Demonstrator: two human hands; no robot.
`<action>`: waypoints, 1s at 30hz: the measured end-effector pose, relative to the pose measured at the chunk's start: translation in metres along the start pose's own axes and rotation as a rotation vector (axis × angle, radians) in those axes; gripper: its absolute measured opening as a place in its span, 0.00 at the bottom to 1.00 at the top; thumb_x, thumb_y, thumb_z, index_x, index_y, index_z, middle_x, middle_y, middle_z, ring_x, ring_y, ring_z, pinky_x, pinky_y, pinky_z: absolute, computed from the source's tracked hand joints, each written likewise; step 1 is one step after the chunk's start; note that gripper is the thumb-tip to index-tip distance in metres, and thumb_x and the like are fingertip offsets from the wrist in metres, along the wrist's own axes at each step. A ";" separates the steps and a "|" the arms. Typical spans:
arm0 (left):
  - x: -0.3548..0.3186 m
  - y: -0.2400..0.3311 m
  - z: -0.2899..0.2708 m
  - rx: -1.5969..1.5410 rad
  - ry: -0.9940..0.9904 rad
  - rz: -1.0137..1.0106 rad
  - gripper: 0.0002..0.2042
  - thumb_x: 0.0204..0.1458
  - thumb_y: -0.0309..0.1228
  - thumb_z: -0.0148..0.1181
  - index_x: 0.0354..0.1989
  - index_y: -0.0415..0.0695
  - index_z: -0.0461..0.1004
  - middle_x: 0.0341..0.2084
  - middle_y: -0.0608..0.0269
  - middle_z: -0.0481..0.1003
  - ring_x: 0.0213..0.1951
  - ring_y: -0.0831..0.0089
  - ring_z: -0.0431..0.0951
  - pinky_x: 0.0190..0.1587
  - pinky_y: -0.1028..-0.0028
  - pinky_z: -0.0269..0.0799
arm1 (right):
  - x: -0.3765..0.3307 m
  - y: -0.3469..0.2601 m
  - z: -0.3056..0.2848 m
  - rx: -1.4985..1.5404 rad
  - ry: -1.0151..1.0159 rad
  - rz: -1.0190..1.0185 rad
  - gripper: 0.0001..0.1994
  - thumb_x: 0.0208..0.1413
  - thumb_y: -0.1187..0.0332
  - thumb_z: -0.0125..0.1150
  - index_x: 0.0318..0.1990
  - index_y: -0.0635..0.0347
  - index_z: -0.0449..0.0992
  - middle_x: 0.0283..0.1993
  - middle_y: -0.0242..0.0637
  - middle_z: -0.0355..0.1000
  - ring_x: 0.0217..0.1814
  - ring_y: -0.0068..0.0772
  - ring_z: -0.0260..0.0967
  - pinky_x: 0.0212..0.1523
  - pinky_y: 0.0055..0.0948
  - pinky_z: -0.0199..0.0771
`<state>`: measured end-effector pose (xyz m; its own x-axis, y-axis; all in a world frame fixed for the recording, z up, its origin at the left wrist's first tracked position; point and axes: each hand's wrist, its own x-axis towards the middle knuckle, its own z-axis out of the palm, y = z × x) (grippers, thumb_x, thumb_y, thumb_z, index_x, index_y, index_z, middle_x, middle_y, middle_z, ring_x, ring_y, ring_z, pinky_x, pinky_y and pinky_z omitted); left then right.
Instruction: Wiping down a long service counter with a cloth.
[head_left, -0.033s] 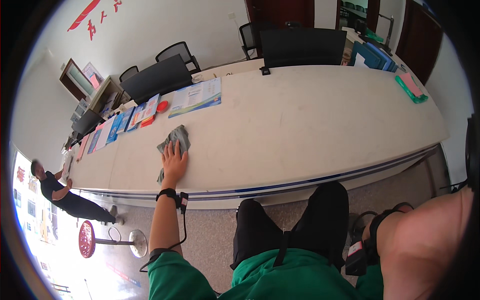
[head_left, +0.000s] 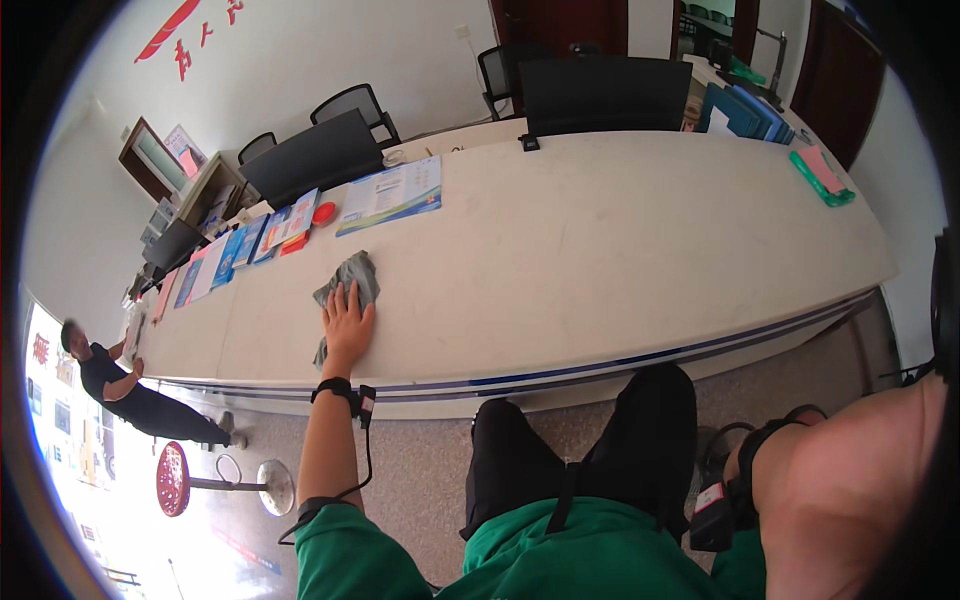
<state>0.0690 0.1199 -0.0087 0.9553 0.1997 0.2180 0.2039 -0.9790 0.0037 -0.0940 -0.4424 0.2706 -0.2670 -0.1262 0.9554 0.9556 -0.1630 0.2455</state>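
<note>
Left hand flat on a grey rag, middle of a long white desk.

The left hand (head_left: 347,328) lies palm down with fingers spread on the grey rag (head_left: 348,281), pressing it to the desk (head_left: 620,240) rather than closing a grip around it. The rag sits near the desk's front edge, just below an open blue-and-white booklet (head_left: 392,194). The right hand can't be seen, only a bare forearm low at the right. Another person (head_left: 120,385) stands at the desk's far left end.

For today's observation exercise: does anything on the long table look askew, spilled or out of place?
Nothing is spilled or damaged. The grey cloth lies crumpled under the left hand on the white table. The booklets at the far-left edge overlap unevenly.
</note>
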 end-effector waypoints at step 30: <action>-0.038 0.037 -0.015 -0.127 0.063 0.240 0.31 0.62 0.43 0.53 0.73 0.50 0.58 0.72 0.49 0.56 0.74 0.45 0.51 0.74 0.48 0.45 | 0.034 0.014 -0.013 0.040 -0.029 -0.027 0.15 0.60 0.80 0.45 0.55 0.68 0.63 0.55 0.66 0.69 0.58 0.58 0.69 0.59 0.54 0.71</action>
<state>0.0372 0.0751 -0.0026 0.9570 -0.0375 0.2877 -0.0589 -0.9961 0.0658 -0.0911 -0.4614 0.3049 -0.2896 -0.0939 0.9525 0.9524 -0.1271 0.2770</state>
